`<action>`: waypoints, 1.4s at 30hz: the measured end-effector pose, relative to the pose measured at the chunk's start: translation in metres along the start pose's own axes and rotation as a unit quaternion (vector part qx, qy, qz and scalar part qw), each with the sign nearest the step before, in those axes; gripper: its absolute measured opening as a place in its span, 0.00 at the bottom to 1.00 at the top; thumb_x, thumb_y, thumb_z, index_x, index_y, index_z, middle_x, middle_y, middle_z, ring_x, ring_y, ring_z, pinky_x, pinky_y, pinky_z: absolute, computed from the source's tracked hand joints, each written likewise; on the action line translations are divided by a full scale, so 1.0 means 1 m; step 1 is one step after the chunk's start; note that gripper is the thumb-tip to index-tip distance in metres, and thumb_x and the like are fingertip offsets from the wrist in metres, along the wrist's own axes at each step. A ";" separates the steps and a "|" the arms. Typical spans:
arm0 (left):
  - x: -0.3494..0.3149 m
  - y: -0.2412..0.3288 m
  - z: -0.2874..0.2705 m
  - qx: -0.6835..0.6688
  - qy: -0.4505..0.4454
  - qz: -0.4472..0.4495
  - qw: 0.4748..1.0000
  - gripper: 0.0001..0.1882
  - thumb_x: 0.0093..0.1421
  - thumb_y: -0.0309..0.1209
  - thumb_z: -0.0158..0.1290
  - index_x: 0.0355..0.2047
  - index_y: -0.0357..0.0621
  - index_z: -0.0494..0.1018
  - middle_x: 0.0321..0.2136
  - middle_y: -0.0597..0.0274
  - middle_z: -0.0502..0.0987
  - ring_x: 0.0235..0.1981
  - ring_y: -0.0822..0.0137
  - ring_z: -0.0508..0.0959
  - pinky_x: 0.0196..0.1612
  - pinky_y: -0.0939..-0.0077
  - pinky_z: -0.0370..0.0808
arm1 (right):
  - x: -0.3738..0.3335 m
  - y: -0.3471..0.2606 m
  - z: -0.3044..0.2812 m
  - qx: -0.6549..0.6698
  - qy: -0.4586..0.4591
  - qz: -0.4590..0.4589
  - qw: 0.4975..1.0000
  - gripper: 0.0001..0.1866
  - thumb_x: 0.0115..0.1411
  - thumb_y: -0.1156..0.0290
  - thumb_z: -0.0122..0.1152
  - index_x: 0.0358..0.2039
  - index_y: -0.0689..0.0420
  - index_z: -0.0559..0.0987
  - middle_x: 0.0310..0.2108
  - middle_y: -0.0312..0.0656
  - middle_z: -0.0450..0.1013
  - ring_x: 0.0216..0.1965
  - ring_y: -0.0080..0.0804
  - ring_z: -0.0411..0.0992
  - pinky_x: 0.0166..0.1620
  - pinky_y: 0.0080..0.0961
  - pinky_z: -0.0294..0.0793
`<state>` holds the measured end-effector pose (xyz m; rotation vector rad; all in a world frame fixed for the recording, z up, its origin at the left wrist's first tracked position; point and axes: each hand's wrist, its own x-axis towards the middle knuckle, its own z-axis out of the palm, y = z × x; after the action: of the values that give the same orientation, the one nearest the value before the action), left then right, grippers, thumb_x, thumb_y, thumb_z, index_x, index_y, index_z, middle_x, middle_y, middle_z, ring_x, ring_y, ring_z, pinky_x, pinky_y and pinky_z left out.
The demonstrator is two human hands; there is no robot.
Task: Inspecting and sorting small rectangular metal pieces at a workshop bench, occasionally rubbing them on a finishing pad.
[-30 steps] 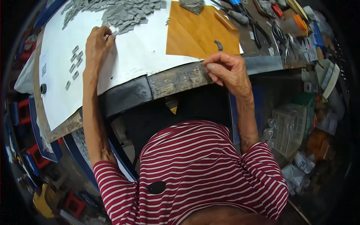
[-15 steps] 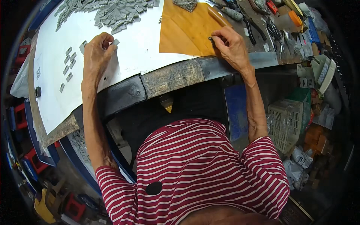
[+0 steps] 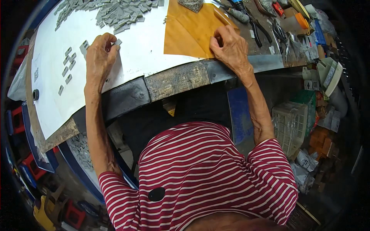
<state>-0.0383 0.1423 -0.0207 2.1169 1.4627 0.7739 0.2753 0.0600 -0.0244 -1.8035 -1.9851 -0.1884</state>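
Note:
My left hand (image 3: 101,56) is closed in a pinch above the white sheet (image 3: 140,57), with a small grey rectangular piece (image 3: 118,42) at its fingertips. Several similar grey pieces (image 3: 65,71) lie spaced out to the left of that hand. Farther back spreads a large heap of grey pieces (image 3: 121,15). Over the near right part of an amber sheet (image 3: 185,32), my right hand (image 3: 232,48) has its fingers curled together. Whatever those fingers hold, if anything, is hidden behind them.
A bag of small metal parts (image 3: 191,4) rests on the amber sheet's far edge. Black-handled pliers (image 3: 256,32) and other tools lie to the right. A black ring (image 3: 36,94) sits near the left edge. The bench edge (image 3: 177,81) runs before me, with bins below left.
My right hand has shifted slightly left, and the small dark thing seen at its fingertips before is now out of sight. My left hand keeps its pinch in nearly the same place.

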 end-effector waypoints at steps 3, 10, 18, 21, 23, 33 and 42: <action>-0.001 0.001 0.000 0.016 -0.004 0.001 1.000 0.07 0.49 0.24 0.52 0.30 0.36 0.70 0.25 0.57 0.71 0.25 0.67 0.72 0.32 0.75 0.70 | 0.002 -0.007 0.001 -0.029 0.006 0.024 0.999 0.06 0.46 0.69 0.54 0.23 0.57 0.70 0.24 0.40 0.68 0.24 0.42 0.71 0.28 0.35 0.70; -0.002 0.002 0.000 0.017 0.005 0.002 1.000 0.07 0.50 0.24 0.51 0.31 0.36 0.70 0.25 0.57 0.71 0.25 0.67 0.72 0.33 0.75 0.70 | 0.001 -0.007 -0.001 -0.022 0.009 0.027 0.999 0.06 0.44 0.71 0.53 0.24 0.57 0.70 0.24 0.40 0.68 0.25 0.42 0.70 0.28 0.36 0.70; -0.003 -0.002 0.003 0.019 0.004 0.009 1.000 0.07 0.51 0.24 0.51 0.32 0.37 0.71 0.25 0.59 0.71 0.25 0.68 0.72 0.33 0.76 0.70 | -0.001 0.015 -0.009 0.157 -0.001 0.088 0.984 0.08 0.51 0.68 0.53 0.28 0.60 0.75 0.27 0.42 0.71 0.27 0.33 0.73 0.32 0.27 0.71; -0.003 -0.004 0.003 0.001 0.010 0.006 1.000 0.07 0.51 0.25 0.51 0.32 0.37 0.71 0.26 0.59 0.71 0.26 0.68 0.72 0.33 0.76 0.71 | -0.002 0.029 -0.015 0.192 -0.009 0.072 0.979 0.08 0.53 0.71 0.53 0.29 0.63 0.75 0.28 0.41 0.70 0.26 0.30 0.72 0.31 0.24 0.71; -0.003 -0.005 0.002 0.010 0.008 -0.004 1.000 0.07 0.51 0.25 0.51 0.32 0.37 0.71 0.26 0.59 0.71 0.26 0.68 0.72 0.34 0.76 0.71 | -0.002 0.030 -0.016 0.200 -0.027 0.066 0.977 0.08 0.53 0.71 0.53 0.29 0.63 0.75 0.28 0.41 0.70 0.27 0.29 0.72 0.31 0.24 0.71; -0.004 -0.006 0.005 -0.008 0.024 -0.005 1.000 0.07 0.50 0.25 0.51 0.31 0.38 0.72 0.25 0.60 0.72 0.26 0.69 0.72 0.34 0.76 0.71 | 0.002 0.026 -0.019 0.135 -0.079 -0.054 0.986 0.06 0.52 0.73 0.53 0.28 0.62 0.74 0.28 0.43 0.69 0.27 0.40 0.71 0.30 0.29 0.70; -0.004 -0.007 0.006 -0.006 0.019 -0.021 1.000 0.07 0.50 0.26 0.51 0.31 0.38 0.72 0.26 0.61 0.72 0.26 0.69 0.72 0.35 0.77 0.71 | 0.008 0.025 -0.021 0.031 -0.086 -0.164 0.982 0.05 0.51 0.74 0.55 0.26 0.62 0.71 0.24 0.43 0.67 0.25 0.42 0.70 0.29 0.32 0.71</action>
<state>-0.0400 0.1408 -0.0299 2.0662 1.5147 0.8091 0.3045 0.0624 -0.0071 -1.4867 -2.3762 -0.0722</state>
